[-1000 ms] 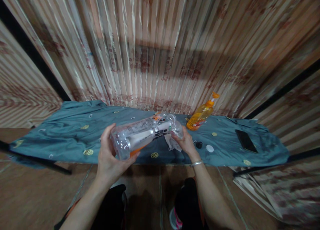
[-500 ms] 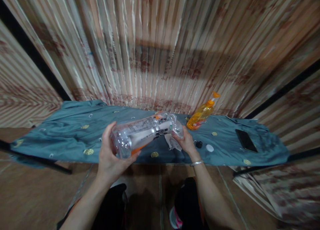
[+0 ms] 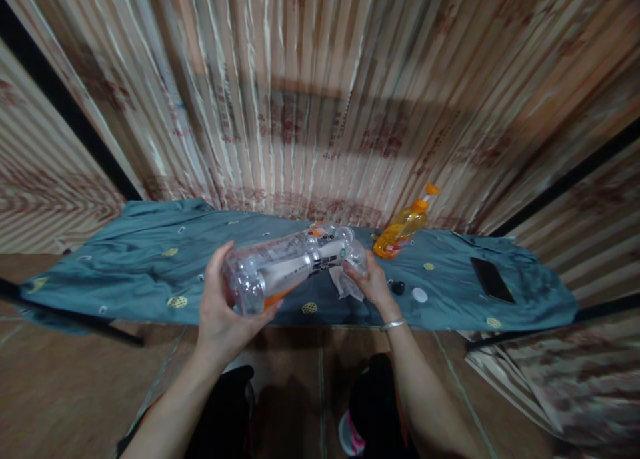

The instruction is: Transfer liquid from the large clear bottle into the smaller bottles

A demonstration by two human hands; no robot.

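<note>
A large clear plastic bottle point(image 3: 280, 266) with a printed label and an orange patch is tilted over the table, its base toward the left. Around the base end curl the fingers and thumb of my left hand point(image 3: 227, 312). My right hand point(image 3: 374, 282) is closed at the other end, on clear rounded plastic; whether this is the bottle's own top or a separate piece, I cannot tell. Just below hangs or lies a crumpled translucent piece point(image 3: 346, 287). Near my right hand are a black cap point(image 3: 397, 288) and a round white lid point(image 3: 419, 295).
A pump bottle of orange-yellow liquid point(image 3: 400, 232) leans to the right in the picture at the table's back. Farther right lies a dark phone point(image 3: 493, 280). Patterned teal cloth point(image 3: 150, 266) covers the table; black frame bars point(image 3: 65, 99) and a striped curtain point(image 3: 310, 112) surround it.
Almost nothing differs. The bottle's base end and my left hand have shifted very slightly to the right; my right hand stays in place.
</note>
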